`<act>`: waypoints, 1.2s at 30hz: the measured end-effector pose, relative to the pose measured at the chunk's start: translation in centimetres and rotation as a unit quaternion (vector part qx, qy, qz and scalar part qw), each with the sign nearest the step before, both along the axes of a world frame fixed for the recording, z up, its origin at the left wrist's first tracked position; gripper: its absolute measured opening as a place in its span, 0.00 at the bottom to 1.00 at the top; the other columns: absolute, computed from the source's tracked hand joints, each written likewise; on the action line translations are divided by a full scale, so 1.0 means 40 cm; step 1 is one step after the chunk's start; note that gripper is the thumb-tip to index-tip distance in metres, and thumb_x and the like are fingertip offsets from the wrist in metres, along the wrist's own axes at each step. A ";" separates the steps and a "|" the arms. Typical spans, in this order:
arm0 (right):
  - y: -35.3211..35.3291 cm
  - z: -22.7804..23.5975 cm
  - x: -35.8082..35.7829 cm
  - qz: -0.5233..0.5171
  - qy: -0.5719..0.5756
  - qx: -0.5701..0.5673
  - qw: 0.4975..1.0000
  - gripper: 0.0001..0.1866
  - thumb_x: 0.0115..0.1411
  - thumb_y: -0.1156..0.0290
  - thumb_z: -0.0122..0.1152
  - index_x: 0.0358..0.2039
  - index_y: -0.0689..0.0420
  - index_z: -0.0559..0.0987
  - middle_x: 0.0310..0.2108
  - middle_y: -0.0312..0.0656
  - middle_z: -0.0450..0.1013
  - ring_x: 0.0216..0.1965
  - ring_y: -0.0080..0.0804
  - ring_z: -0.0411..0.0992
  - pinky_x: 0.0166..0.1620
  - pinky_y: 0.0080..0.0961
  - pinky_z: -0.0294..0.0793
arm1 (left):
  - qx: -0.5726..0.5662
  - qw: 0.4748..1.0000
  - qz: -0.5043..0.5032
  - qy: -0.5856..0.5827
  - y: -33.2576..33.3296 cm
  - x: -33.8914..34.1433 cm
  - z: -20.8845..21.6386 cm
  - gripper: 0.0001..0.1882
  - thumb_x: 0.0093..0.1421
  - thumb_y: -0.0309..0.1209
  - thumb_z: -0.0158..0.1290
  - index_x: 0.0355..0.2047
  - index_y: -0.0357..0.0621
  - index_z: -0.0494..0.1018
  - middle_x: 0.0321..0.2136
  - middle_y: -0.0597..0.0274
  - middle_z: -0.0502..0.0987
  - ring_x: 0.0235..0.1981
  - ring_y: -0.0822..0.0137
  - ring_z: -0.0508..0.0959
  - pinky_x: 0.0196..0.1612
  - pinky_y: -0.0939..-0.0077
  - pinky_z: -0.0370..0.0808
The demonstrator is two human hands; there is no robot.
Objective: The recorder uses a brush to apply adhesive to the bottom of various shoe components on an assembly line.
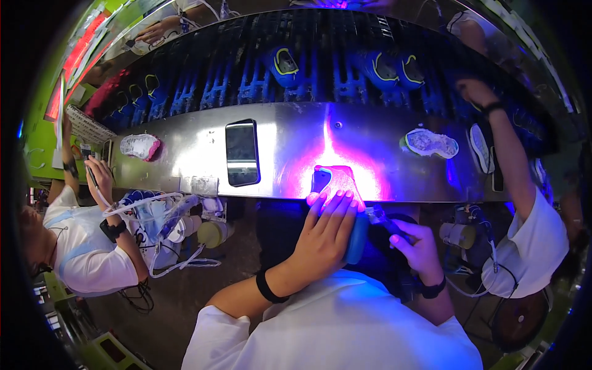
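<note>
A shoe upper [341, 180], its front washed pink by violet light, tilts over the near edge of the metal bench. My left hand [327, 231] lies over it, fingers pressed along its top and side, gripping it. Below those fingers a blue part [356, 242] of the same piece shows. Just right of it, my right hand [416, 246] is closed around a dark-handled tool [387, 223]. The tool's pale tip points at the side of the shoe upper and lies close to it; whether they touch, I cannot tell.
On the metal bench [283, 132] lie a phone [242, 153], a pink-edged sole [140, 147] and a white-coated sole [430, 143]. Beyond it, a dark conveyor [228, 68] carries several blue shoe uppers [285, 66]. Co-workers sit left and right, one reaching an arm [515, 148] over the conveyor.
</note>
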State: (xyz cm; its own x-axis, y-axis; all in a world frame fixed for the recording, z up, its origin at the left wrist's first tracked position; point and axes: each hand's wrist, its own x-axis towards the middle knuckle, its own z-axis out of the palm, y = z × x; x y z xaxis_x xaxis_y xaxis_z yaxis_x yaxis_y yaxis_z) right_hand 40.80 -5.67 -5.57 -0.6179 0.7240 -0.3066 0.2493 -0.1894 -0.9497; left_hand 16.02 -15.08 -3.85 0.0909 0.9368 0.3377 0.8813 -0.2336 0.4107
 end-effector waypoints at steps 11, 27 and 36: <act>-0.004 0.067 0.123 -0.026 0.020 0.001 0.999 0.21 0.67 0.73 0.62 0.59 0.62 0.77 0.31 0.31 0.75 0.31 0.18 0.71 0.39 0.19 0.73 | -0.043 0.999 0.031 0.006 0.069 0.139 0.093 0.44 0.53 0.41 0.66 0.63 0.28 0.61 0.60 0.36 0.69 0.64 0.45 0.69 0.70 0.43 0.56; 0.012 0.091 0.133 -0.151 -0.057 0.210 0.964 0.18 0.62 0.75 0.67 0.53 0.64 0.80 0.31 0.39 0.76 0.34 0.23 0.75 0.41 0.22 0.74 | 0.004 0.995 0.097 -0.009 0.266 0.166 0.136 0.43 0.44 0.43 0.71 0.56 0.27 0.70 0.51 0.41 0.78 0.55 0.50 0.79 0.67 0.48 0.61; 0.115 0.163 0.041 -0.056 -0.133 0.363 0.920 0.20 0.56 0.77 0.69 0.51 0.60 0.81 0.33 0.45 0.77 0.33 0.34 0.76 0.39 0.24 0.74 | 0.012 0.993 0.073 -0.097 0.280 0.060 0.095 0.46 0.43 0.42 0.72 0.58 0.28 0.67 0.51 0.40 0.78 0.54 0.47 0.79 0.68 0.46 0.61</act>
State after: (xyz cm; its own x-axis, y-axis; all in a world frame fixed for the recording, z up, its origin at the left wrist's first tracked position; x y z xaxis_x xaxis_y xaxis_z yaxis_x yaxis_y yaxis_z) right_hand 42.43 -1.06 0.97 -0.4991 0.8527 0.1543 0.5092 0.4327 -0.7440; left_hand 18.41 -3.87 -0.05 -0.1139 0.9268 0.3579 0.8118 -0.1209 0.5713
